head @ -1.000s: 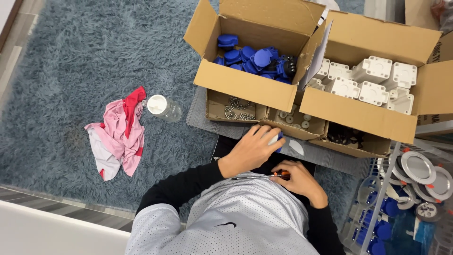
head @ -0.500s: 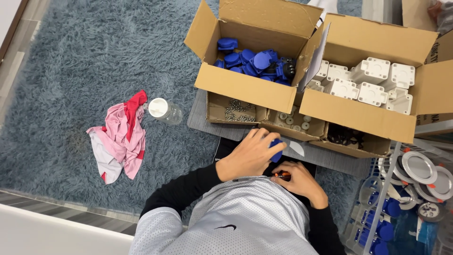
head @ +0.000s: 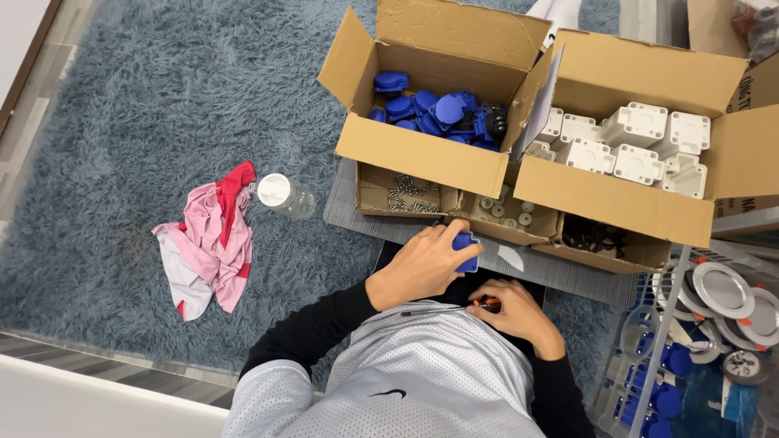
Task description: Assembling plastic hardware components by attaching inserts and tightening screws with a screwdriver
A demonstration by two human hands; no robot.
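Shaggy blue rug (head: 122, 105) underfoot. Left hand (head: 422, 264) clamped round blue part (head: 466, 251), just below screw tray (head: 402, 195). Right hand (head: 511, 312) pinching screwdriver (head: 479, 305) beside it. Risk: driver tip slips off part, or dropped screw lost in rug pile

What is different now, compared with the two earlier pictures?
The left hand has drawn back slightly from the small trays and now grips a blue plastic part that barely showed before. The right hand stays low, holding an orange-handled tool. The cardboard boxes, pink cloth and bottle have not moved.
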